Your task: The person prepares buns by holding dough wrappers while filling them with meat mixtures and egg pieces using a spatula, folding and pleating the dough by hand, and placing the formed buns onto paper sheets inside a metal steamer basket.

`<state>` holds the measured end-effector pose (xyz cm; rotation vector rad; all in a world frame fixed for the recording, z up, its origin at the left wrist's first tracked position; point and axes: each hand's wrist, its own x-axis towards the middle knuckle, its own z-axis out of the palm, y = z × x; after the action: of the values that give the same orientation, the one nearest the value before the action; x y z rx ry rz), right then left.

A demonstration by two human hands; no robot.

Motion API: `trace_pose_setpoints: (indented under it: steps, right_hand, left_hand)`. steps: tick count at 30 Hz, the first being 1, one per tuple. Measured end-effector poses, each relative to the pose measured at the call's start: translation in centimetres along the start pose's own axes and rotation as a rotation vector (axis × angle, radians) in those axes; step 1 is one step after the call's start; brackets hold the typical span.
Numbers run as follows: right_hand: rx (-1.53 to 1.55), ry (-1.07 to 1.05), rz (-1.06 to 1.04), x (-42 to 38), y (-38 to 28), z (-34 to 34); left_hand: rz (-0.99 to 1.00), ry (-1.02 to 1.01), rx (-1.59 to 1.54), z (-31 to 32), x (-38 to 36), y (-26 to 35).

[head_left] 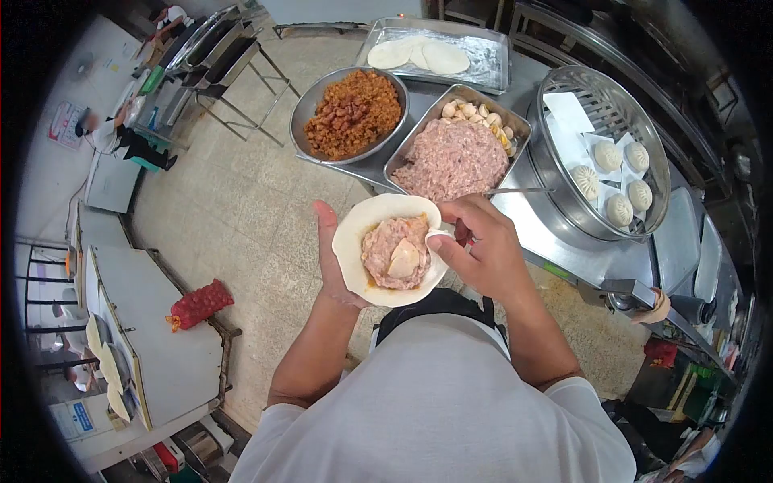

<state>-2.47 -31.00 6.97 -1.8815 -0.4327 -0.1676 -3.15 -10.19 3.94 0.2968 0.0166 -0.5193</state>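
Note:
A round dough wrapper point(354, 270) with minced meat point(378, 245) and a pale piece on top rests on my left hand point(328, 249), whose thumb sticks out at the left edge and whose fingers are mostly hidden beneath. My right hand point(481, 245) pinches the wrapper's right rim, where the dough is folded. Just beyond is a square tray point(392, 167) of raw minced meat point(459, 157) and pale pieces point(483, 114). To its left stands a metal bowl point(299, 121) of reddish-brown filling point(350, 117).
A round steamer point(547, 193) at the right holds several pleated buns point(585, 183) on paper. Flat dough rounds point(445, 58) lie in a rear tray point(491, 76). A red mesh sack point(201, 304) is on the floor at left. Two people point(113, 133) point(171, 20) are in the left background.

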Motion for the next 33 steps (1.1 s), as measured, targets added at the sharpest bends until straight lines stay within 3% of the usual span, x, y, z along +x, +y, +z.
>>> trace_pose_setpoints:
  steps: [4, 6, 10, 13, 15, 21, 24, 28, 30, 33]
  right_hand:
    - [0.035, -0.047, 0.019, -0.6, 1.7, 0.7]
    - [-0.043, 0.002, -0.103, -1.0, 2.5, 1.3]
    - [-0.121, -0.047, -0.122, -1.8, 2.4, 1.0]
    - [-0.114, -0.035, -0.135, -1.6, 1.4, 0.6]
    - [-0.034, 0.05, -0.015, -1.1, 0.0, 0.3]
    - [0.077, -0.043, 0.109, -0.8, 0.9, 0.2]
    - [-0.02, -0.023, -0.047, -1.2, 2.0, 0.3]
    - [-0.106, -0.036, -0.064, -1.3, 1.3, -0.3]
    - [-0.053, -0.009, -0.031, -0.9, 0.6, -0.6]
    - [-0.002, -0.004, 0.061, -0.1, -0.4, -0.7]
  left_hand:
    - [-0.037, -0.007, 0.047, -1.0, 0.0, 0.1]
    - [-0.073, 0.084, 0.09, -1.2, -0.1, 0.2]
    - [-0.065, 0.202, 0.178, -0.5, -0.6, 0.2]
    - [-0.05, 0.089, 0.174, -0.1, -0.9, 0.2]
    - [0.012, 0.101, 0.335, 0.4, -0.8, 0.2]
    - [-0.084, 0.016, 0.312, -1.3, -0.4, 0.7]
    - [-0.107, 0.138, 0.471, -0.4, -0.5, 0.8]
    - [-0.081, 0.151, 0.443, 0.1, -0.7, 0.4]
    - [-0.046, 0.102, 0.597, 0.2, -0.7, 0.4]
    - [-0.08, -0.007, 0.572, -0.1, -0.4, 0.6]
